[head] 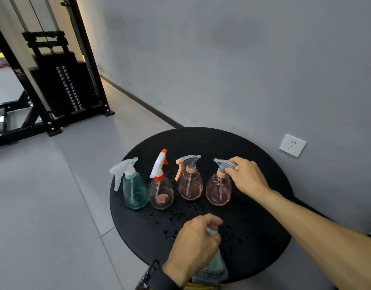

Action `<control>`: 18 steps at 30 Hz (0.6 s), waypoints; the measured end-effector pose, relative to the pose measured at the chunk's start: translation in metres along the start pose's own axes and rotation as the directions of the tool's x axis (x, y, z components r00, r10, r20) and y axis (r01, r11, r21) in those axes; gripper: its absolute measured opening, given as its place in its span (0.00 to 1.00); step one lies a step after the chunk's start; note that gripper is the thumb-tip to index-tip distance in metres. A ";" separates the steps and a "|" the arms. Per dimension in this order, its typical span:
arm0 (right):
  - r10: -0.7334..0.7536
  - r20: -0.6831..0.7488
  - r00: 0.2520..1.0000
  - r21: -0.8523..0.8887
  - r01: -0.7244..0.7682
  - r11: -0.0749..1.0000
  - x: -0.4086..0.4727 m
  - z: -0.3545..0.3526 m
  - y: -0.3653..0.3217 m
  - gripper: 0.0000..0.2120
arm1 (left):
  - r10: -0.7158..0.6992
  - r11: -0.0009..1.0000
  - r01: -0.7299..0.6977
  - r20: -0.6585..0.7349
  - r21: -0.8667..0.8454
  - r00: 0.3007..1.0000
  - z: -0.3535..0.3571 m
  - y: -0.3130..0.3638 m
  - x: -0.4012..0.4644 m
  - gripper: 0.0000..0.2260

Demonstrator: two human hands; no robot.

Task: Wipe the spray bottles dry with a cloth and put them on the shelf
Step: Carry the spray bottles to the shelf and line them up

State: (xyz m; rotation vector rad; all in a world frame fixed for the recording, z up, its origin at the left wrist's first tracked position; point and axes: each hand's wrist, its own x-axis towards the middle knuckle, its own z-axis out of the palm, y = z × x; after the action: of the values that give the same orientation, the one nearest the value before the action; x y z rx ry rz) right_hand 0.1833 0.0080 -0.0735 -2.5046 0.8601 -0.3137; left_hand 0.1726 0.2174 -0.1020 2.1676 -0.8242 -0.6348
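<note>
Several spray bottles stand in a row on a round black table dotted with water drops. From the left: a teal bottle with a clear trigger, a pink bottle with a white and orange trigger, a pink bottle with a grey head, and a second pink grey-headed bottle. My right hand grips the grey head of the rightmost bottle. My left hand closes on a green cloth at the table's near edge. No shelf is in view.
A grey wall with a white socket runs behind the table to the right. A black weight-stack gym machine stands at the back left on the grey tiled floor.
</note>
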 end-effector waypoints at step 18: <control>-0.087 -0.095 0.992 0.106 0.097 0.990 -0.066 -0.093 -0.013 0.07 | -0.015 0.977 -0.020 -0.161 -0.214 0.987 -0.018 0.048 -0.023 0.12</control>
State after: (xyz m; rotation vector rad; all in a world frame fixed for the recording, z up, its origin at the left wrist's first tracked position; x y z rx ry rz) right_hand 0.1056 0.0247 0.0094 -2.4471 0.7411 -0.4950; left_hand 0.1512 0.2159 -0.0497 1.9909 -0.6409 -0.5140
